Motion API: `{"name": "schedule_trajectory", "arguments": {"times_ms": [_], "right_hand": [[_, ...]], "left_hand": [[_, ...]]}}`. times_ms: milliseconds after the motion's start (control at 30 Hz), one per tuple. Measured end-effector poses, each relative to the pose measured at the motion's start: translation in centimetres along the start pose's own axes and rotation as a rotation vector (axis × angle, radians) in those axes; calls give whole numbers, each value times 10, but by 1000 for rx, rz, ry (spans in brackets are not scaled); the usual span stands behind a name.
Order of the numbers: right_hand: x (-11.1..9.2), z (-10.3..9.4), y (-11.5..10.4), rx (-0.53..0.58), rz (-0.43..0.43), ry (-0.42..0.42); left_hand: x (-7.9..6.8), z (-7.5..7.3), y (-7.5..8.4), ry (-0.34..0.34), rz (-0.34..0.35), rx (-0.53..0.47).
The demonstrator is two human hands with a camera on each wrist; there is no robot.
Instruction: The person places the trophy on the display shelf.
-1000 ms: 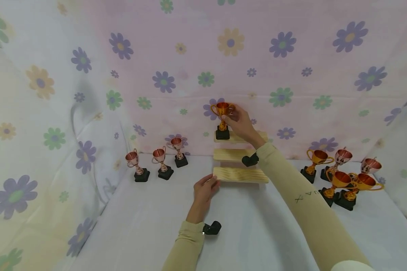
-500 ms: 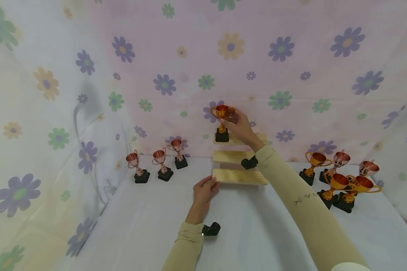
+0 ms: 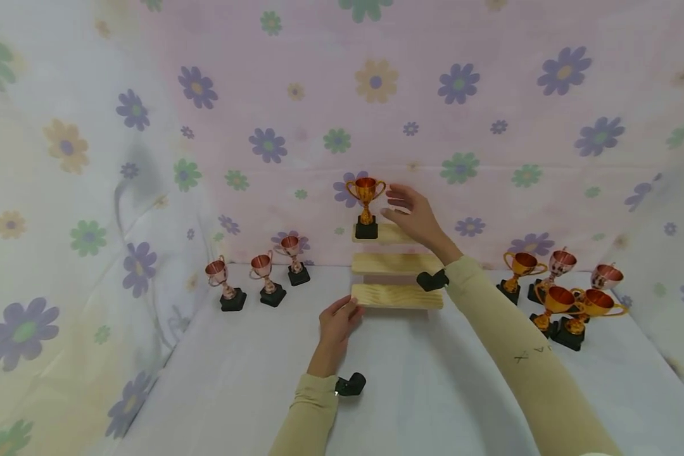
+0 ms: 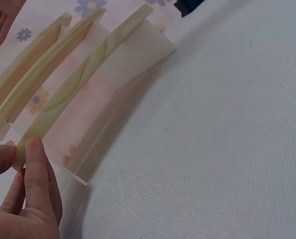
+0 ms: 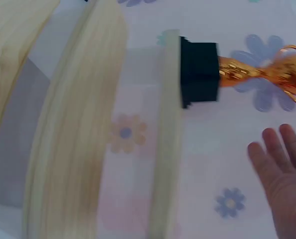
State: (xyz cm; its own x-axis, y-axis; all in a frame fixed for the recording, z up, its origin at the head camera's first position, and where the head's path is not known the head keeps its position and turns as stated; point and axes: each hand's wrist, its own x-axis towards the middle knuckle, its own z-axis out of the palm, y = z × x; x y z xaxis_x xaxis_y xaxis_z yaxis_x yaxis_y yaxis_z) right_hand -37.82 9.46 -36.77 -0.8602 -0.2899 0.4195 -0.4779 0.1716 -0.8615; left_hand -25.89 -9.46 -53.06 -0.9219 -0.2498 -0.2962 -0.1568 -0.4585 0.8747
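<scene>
Gold trophy stands beside the loosely spread right grip, while the left grip pinches the bottom shelf.

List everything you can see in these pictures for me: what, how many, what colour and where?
Three-step wooden rack: one, pale yellow, back centre of the table
Shiny two-handled cup trophy with black block base: one, gold, left end of the rack's top step
Shiny rose cup trophies: three, rose with black bases, left of the rack
Gold cup trophies: three visible, gold, clustered at right
Rose cup trophies: two visible, rose, same cluster
Flowered cloth: pink, white and cream, back and sides
Smooth table covering: one, white, beneath
Black wrist devices: two, black, one per wrist
Sleeves: two, beige, forearms
Left hand: one, bare, pinching the lowest step's left end
Right hand: one, bare, beside the rack's trophy, not touching it
</scene>
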Motion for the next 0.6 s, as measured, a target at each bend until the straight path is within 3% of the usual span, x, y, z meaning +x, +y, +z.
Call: {"name": "schedule_trajectory", "arguments": {"times_ms": [300, 433, 600], "right_hand": [[-61, -71, -32, -202, -97, 12], [-96, -106, -39, -297, -150, 120], [-148, -142, -36, -352, -139, 305]], "left_hand": [[2, 1, 1, 0, -12, -4], [2, -1, 1, -17, 2, -2], [0, -3, 1, -39, 17, 28]]}}
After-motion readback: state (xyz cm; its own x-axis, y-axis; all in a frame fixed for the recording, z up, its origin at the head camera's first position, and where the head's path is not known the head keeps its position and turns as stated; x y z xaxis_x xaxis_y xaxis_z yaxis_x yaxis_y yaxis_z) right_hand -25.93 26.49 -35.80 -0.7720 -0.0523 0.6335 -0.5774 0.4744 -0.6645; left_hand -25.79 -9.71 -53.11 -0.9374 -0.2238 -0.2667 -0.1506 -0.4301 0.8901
